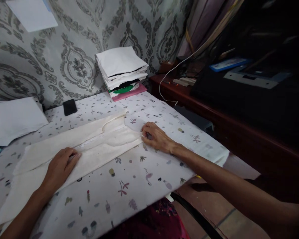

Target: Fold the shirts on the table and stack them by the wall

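A long cream cloth garment [97, 142] lies flat across the patterned table cover [139, 172], running from the lower left toward the middle. My left hand [62, 166] rests on its left part, fingers bent and pressed together on the fabric; whether they grip a fold is hidden. At the garment's right end, my right hand [153, 136] pinches the narrow corner of the cloth between thumb and fingers. Some creases and a raised fold run along the middle of the garment.
Folded cloths [122, 63] are stacked at the back by the wall. A black phone [70, 107] lies left of them, and white folded fabric [12, 119] sits at the far left. A white cable [161, 81] hangs near the reddish wooden furniture [229, 126] on the right.
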A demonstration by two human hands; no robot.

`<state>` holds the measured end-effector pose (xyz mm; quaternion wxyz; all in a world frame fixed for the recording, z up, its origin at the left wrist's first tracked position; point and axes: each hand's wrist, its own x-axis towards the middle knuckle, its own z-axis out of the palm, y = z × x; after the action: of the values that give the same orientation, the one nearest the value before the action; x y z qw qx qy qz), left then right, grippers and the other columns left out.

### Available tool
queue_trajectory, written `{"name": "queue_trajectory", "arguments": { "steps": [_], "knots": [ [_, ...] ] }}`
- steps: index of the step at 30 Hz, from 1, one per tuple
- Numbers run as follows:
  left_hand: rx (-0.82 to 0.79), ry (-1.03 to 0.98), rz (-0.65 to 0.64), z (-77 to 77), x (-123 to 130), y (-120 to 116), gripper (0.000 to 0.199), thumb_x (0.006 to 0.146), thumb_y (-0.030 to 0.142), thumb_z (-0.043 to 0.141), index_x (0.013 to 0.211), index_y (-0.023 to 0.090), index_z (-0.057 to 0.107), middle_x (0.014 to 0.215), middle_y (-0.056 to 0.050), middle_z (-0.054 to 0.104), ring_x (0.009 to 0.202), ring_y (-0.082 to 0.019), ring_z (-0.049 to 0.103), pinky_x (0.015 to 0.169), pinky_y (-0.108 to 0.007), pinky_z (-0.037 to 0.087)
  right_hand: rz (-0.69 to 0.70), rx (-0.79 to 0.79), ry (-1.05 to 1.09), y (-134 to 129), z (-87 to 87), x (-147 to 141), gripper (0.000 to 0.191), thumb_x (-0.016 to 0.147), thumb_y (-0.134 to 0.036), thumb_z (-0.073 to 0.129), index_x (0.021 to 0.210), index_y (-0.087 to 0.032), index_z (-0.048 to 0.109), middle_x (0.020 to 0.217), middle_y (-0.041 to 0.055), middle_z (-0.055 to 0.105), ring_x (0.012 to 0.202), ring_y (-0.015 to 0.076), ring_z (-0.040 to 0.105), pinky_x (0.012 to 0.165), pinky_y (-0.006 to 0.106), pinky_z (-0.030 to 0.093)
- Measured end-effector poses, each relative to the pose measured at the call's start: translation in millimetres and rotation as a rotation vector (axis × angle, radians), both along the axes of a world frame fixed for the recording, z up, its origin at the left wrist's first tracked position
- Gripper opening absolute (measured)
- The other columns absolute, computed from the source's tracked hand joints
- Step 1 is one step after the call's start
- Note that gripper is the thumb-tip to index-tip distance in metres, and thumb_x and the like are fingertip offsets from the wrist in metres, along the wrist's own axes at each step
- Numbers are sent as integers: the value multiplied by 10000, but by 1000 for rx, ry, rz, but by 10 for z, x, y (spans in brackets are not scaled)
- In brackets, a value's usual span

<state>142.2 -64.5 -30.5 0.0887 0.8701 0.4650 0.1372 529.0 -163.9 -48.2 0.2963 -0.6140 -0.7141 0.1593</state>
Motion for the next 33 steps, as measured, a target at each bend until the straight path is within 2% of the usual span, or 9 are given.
{"name": "queue_trajectory", "arguments": {
  "steps": [4, 7, 11, 15, 20, 23, 26, 29, 33],
  "knots": [
    [-45, 4, -36, 56, -30, -4, 383, 940, 530, 365, 867, 232, 593, 876, -42, 648, 845, -230, 595, 745, -330, 461, 39, 3, -5, -11, -8, 4, 104, 834, -229, 496, 737, -218, 461, 1044, 97, 577, 1036, 258, 519, 910, 421, 454],
    [3, 14, -46, 29, -18, -4, 348, 940, 510, 398, 866, 224, 583, 887, -49, 632, 872, -238, 575, 774, -347, 450, 41, 15, -43, -31, -35, 36, 119, 863, -262, 482, 753, -217, 490, 1095, 120, 577, 1103, 281, 517, 950, 447, 453],
    [80, 12, -60, -66, 14, 16, 309, 962, 465, 408, 856, 215, 555, 869, -54, 599, 854, -242, 546, 782, -371, 437, 18, 152, -176, -85, -24, 1, 267, 935, -338, 428, 1090, -180, 578, 1320, 177, 518, 1261, 324, 469, 1025, 516, 426],
    [131, 45, -63, -109, 41, 3, 270, 982, 411, 421, 873, 203, 554, 885, -59, 594, 874, -239, 528, 805, -381, 431, 192, 361, -315, -13, 69, -435, 411, 976, -330, 400, 1346, -185, 503, 1476, 169, 452, 1361, 320, 418, 1074, 557, 388],
    [152, 132, -40, -70, 22, -9, 307, 985, 434, 436, 1049, 180, 596, 1031, -96, 635, 993, -256, 549, 891, -407, 440, 526, 400, -407, 296, -26, -1200, 538, 1019, -409, 367, 1505, -180, 360, 1532, 137, 426, 1447, 251, 338, 1174, 493, 308],
    [142, 151, 14, -69, -185, 33, 471, 999, 483, 364, 1339, 184, 492, 1343, -137, 570, 1265, -273, 483, 1074, -460, 357, 552, 329, -440, 483, -213, -1354, 649, 1004, -541, 352, 1538, -177, 295, 1548, 139, 400, 1452, 265, 329, 1174, 497, 316],
    [63, 231, 204, -120, -560, 71, 655, 995, 559, 266, 1504, 151, 323, 1583, -172, 330, 1486, -300, 237, 1187, -533, 188, 532, 255, -456, 550, -318, -1316, 675, 996, -580, 331, 1554, -209, 246, 1578, 112, 349, 1463, 256, 304, 1184, 487, 308],
    [-35, 301, 341, -207, -922, 108, 721, 990, 583, 203, 1534, 116, 282, 1617, -178, 230, 1511, -304, 161, 1196, -536, 184, 519, 206, -451, 510, -286, -1285, 672, 993, -588, 317, 1550, -219, 251, 1589, 91, 327, 1472, 253, 281, 1202, 478, 280],
    [8, 309, 303, -272, -1120, 140, 688, 996, 567, 191, 1543, 163, 292, 1620, -142, 232, 1511, -279, 157, 1203, -515, 194, 481, 152, -456, 460, -190, -1283, 689, 986, -617, 280, 1544, -214, 268, 1591, 87, 321, 1475, 251, 274, 1214, 468, 256]
  ]
}}
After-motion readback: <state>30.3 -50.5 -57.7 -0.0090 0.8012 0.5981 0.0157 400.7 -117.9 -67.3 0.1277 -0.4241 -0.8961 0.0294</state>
